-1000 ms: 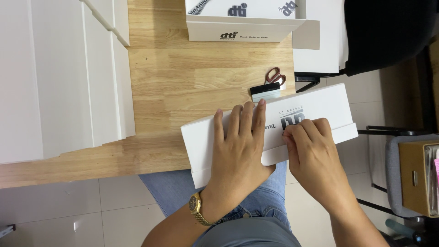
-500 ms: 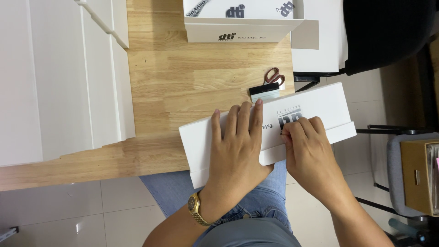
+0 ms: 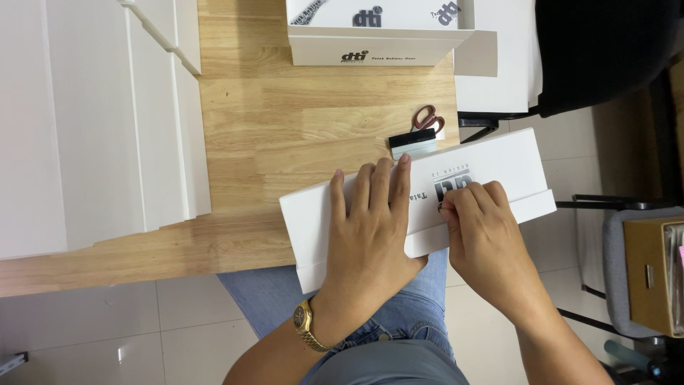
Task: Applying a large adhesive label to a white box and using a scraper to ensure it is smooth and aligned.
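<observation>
Right of centre in the frame, a flat white carton (image 3: pixel 499 167) lies tilted over the near edge of the wooden table (image 3: pixel 299 114) — the left hand (image 3: pixel 370 228) rests on it palm down with fingers spread flat, gripping nothing. The right hand (image 3: pixel 484 235), just right of it, has its fingers curled and the tips pinched on the carton's dark printed label (image 3: pixel 450 187). Above them lie a small black squeegee (image 3: pixel 413 142) and red-handled scissors (image 3: pixel 427 117) — near the frame's top sits an open white box (image 3: pixel 370 46).

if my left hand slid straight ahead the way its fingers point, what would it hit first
Probably the small black-and-grey squeegee, lying on the wooden table just beyond the far edge of the flat white box that the left hand presses; the scissors lie right behind it.
</observation>
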